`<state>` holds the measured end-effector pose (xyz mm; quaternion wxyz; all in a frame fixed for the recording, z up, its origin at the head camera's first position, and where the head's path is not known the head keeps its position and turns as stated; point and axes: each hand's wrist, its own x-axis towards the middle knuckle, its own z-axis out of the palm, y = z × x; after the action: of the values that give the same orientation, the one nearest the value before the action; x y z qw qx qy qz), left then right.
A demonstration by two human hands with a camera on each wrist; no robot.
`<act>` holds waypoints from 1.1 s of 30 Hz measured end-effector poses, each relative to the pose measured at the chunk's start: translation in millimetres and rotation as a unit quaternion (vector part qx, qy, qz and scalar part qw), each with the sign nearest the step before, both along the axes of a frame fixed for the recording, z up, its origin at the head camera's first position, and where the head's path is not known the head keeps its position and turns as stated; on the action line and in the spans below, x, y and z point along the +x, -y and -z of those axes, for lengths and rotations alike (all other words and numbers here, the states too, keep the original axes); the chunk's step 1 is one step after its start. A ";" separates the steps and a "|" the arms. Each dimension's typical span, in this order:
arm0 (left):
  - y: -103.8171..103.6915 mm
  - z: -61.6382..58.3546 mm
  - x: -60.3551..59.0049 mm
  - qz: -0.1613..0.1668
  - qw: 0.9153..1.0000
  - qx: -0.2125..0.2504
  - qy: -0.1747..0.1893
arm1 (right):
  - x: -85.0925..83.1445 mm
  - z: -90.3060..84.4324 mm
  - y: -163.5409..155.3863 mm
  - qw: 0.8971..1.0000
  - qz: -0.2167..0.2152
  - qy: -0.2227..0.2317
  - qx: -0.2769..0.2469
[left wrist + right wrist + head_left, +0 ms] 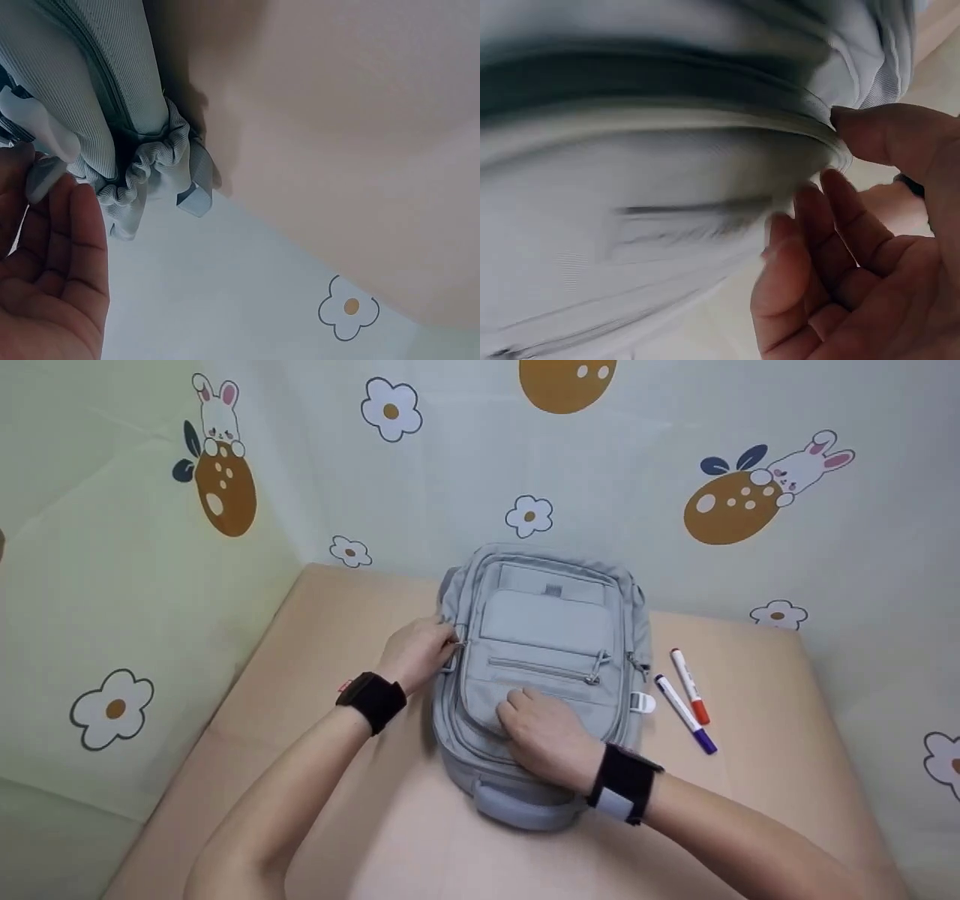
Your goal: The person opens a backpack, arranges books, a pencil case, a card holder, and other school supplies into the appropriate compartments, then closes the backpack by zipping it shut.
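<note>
A grey backpack (pixel 551 622) lies on its back on the table, its top handle (pixel 525 808) towards the person. The left hand (pixel 420 651) pinches the edge of the front pocket at the bag's left side, close to a small zipper pull. In the left wrist view, a white buckle (pixel 46 127) and a grey strap end (pixel 45 178) partly cover the left fingertips. The right hand (pixel 551 735) is over the lower front of the bag. Its thumb and curled fingers pinch the rim of the front pocket (pixel 727 116) in the right wrist view, where the fabric is blurred.
To the right of the bag lie two white markers, one with a red cap (pixel 700 711) and one with a purple cap (pixel 705 741). Behind the table (pixel 750 810) hangs a pale curtain (pixel 450 472) printed with rabbits and flowers. Another white buckle (pixel 643 703) sticks out at the bag's right side.
</note>
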<state>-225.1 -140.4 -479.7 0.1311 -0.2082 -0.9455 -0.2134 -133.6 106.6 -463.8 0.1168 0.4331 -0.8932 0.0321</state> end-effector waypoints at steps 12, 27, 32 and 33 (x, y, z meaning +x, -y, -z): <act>2.3 -1.0 33.2 0.123 0.988 -0.014 -0.087 | 12.9 13.9 -97.0 0.998 0.035 0.029 -0.048; 12.9 20.4 58.9 0.232 0.968 -0.017 -0.089 | 5.1 31.3 -130.0 0.994 0.018 -0.015 -0.110; 10.6 18.5 55.1 0.252 0.960 -0.024 -0.121 | 5.7 34.0 -131.0 0.994 0.028 0.000 -0.109; 10.2 17.6 54.6 0.256 0.959 -0.024 -0.123 | 5.8 34.3 -131.1 0.993 0.030 0.003 -0.111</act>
<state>-170.5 -150.6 -497.3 0.1820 -0.4704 -0.8423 -0.1899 -127.8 237.8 -498.1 0.1626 0.3901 -0.8971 0.1289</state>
